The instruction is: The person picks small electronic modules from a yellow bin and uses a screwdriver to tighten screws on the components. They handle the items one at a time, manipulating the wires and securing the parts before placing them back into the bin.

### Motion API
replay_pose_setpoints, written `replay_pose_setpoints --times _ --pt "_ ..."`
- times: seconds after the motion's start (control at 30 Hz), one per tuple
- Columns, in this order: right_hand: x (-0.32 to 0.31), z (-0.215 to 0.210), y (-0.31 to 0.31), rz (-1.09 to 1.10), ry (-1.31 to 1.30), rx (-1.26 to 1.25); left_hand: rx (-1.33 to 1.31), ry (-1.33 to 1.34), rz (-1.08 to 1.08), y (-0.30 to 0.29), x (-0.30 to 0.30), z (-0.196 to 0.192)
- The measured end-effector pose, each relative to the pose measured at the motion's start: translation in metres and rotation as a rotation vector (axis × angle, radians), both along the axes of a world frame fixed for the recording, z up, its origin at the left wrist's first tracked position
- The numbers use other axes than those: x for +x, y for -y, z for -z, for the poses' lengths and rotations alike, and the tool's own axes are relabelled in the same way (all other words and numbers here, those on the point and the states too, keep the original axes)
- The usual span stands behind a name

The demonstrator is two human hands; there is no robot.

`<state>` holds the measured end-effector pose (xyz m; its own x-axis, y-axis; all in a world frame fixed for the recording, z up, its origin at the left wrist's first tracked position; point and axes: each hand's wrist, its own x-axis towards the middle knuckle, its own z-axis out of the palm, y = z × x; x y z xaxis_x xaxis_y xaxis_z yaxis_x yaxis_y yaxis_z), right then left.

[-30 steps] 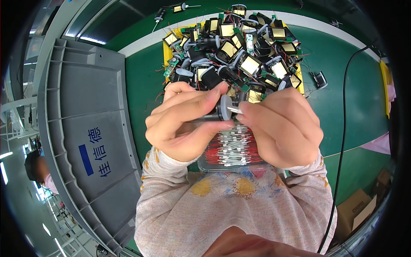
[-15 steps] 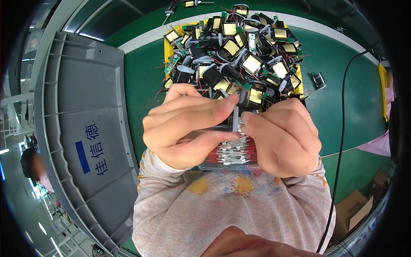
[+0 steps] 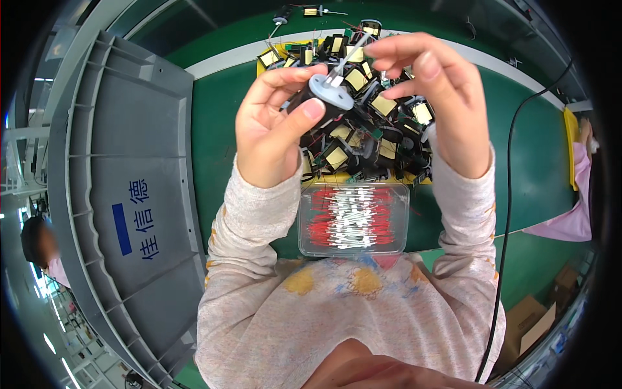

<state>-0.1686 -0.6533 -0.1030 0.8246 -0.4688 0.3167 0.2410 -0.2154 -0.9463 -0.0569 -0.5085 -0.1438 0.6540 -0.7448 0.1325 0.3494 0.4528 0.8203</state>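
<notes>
My left hand (image 3: 269,126) is wrapped round a small black device with a round grey cap (image 3: 332,93). The cap is turned upward, and its black body (image 3: 317,123) is partly covered by my fingers. A thin whitish stick (image 3: 352,55) rises at a slant from a white socket on the cap. Beside the stick's upper end, my right hand (image 3: 447,84) has its fingers apart, with nothing visible in them. Beyond both hands lies a heap of similar black devices (image 3: 385,107) with cream pads, green circuit boards and thin wires.
Close to my body, a clear plastic box (image 3: 402,220) holds many white sticks with red wires. The heap lies on something yellow (image 3: 424,181). A large grey crate (image 3: 129,136) stands at left. A black cable (image 3: 508,188) runs down the right side, near a cardboard box (image 3: 528,318).
Both hands have moved up and away from my body, uncovering the clear box. My right hand has gone from closed at the cap to open. The stick now shows plainly on the cap.
</notes>
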Motion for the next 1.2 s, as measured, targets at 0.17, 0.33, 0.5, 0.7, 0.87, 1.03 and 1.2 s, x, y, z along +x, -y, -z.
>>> replay_pose_setpoints --times 0.17,0.33,0.5,0.7,0.87,1.03,1.2 --pt "0.012 0.009 -0.021 -0.016 0.019 -0.049 -0.026 -0.009 -0.067 0.0 -0.009 -0.001" --pt "0.021 0.021 -0.027 0.093 0.122 0.026 -0.062 0.066 -0.136 0.0 -0.013 0.0" --pt "0.024 0.022 -0.032 0.117 0.137 0.059 -0.115 0.054 -0.15 -0.001 -0.014 0.003" --pt "0.025 0.018 -0.028 0.159 0.133 -0.122 -0.092 0.068 -0.14 0.0 -0.013 0.003" --pt "0.025 0.024 -0.028 0.189 0.165 -0.154 -0.069 0.042 -0.145 0.002 -0.013 0.003" --pt "0.009 0.018 -0.02 0.187 0.154 -0.06 -0.009 0.024 -0.164 0.003 -0.003 0.003" --pt "-0.041 0.01 0.003 0.392 0.149 -0.065 0.128 0.255 -0.243 0.028 0.107 0.008"
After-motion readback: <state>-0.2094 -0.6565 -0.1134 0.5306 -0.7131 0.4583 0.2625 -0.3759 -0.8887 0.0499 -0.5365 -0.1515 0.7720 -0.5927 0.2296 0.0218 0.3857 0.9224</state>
